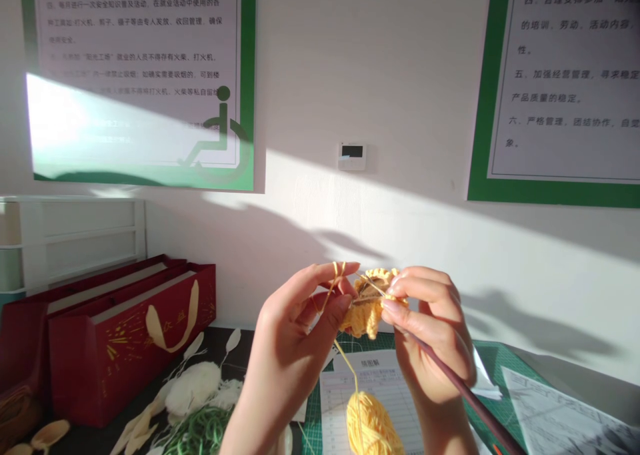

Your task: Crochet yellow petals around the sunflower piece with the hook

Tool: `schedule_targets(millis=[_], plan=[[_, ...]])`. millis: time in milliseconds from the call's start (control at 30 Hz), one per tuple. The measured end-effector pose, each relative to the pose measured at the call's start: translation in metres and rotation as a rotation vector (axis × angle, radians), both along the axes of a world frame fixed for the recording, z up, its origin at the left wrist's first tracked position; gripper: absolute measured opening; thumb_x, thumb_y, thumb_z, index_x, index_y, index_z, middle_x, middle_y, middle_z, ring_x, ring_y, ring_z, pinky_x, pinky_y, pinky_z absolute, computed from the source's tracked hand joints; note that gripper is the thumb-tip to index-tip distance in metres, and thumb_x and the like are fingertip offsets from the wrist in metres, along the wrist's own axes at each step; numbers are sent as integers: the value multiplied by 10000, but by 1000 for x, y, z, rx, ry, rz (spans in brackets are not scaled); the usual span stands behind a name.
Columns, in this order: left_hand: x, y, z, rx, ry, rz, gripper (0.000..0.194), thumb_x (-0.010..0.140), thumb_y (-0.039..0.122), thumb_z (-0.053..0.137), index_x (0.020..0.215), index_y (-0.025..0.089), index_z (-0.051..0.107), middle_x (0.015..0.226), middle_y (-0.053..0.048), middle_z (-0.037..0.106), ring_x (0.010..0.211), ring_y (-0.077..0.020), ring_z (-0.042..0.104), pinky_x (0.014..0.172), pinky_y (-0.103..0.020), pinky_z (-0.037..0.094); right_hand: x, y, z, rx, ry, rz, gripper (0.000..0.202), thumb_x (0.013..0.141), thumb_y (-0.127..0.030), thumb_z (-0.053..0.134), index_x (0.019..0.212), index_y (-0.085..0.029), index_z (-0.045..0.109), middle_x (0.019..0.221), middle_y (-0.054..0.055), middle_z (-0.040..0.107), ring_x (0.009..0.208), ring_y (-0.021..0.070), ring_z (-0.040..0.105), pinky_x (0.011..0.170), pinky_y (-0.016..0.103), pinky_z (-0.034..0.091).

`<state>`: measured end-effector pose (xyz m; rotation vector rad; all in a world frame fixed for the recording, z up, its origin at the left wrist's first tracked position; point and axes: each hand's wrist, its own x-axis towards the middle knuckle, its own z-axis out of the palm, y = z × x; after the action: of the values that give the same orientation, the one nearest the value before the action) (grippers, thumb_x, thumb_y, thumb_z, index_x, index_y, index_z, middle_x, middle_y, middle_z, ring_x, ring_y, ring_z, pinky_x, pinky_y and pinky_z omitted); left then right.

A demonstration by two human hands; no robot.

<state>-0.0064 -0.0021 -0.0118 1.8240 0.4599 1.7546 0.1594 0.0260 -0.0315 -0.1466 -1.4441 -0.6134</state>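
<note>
Sunlit wall behind; left hand (295, 321) pinches crochet piece (370, 308), yarn (340, 268) looped over finger; right hand (430, 328) grips hook (465, 391). Slack tension risks dropped loop.

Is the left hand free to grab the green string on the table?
Probably not right away. The left hand has yellow yarn looped over its fingers and pinches the yellow knitted piece. The green string lies uncovered just below it, so nothing else blocks the way.

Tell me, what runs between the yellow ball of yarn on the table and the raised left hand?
A single yellow strand rises from the yarn ball to the left hand, seen in the head view.
</note>
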Motion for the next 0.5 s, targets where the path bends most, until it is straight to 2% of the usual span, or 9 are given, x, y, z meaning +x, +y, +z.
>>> schedule_targets(millis=[200, 300, 500], plan=[[1, -3, 3, 33, 45, 66, 295, 927, 112, 678, 1127, 318, 748, 977, 29, 751, 907, -82, 717, 838, -132, 584, 1, 2, -2, -5, 26, -17, 326, 839, 26, 597, 1030, -215, 704, 988, 30, 672, 964, 233, 645, 752, 432, 562], [1, -1, 0, 68, 76, 120, 269, 934, 109, 660, 1114, 299, 724, 1065, 16, 753, 904, -81, 713, 863, -152, 584, 0, 3, -3, -55, 61, 15, 321, 812, 23, 627, 1004, -224, 699, 980, 23, 666, 951, 220, 651, 744, 409, 570], [2, 2, -7, 57, 159, 171, 198, 986, 195, 593, 1169, 233, 658, 1231, -85, 712, 1042, -168, 698, 917, -259, 599, 0, 2, 0, -1, 24, -28, 324, 821, 22, 611, 1019, -219, 702, 972, 28, 677, 963, 236, 647, 708, 403, 579]])
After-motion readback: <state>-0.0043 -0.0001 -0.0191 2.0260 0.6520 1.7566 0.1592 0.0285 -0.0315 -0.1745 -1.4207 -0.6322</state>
